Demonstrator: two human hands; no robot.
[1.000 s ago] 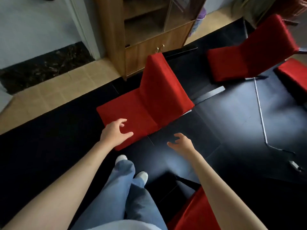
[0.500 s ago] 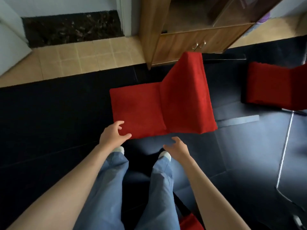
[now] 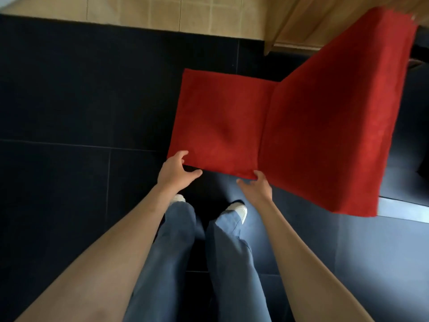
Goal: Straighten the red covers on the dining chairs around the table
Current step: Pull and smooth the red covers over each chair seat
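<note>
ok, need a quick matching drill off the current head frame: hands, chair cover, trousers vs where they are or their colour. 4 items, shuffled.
Column 1
1. left hand
2. right hand
3. chair cover
4. trousers

Column 2
A. blue
B. red
C. at the near corner of the seat, close to the backrest
D. at the near corner of the seat, far from the backrest

Pairs: 1-D, 2-C, 3-B, 4-A
</note>
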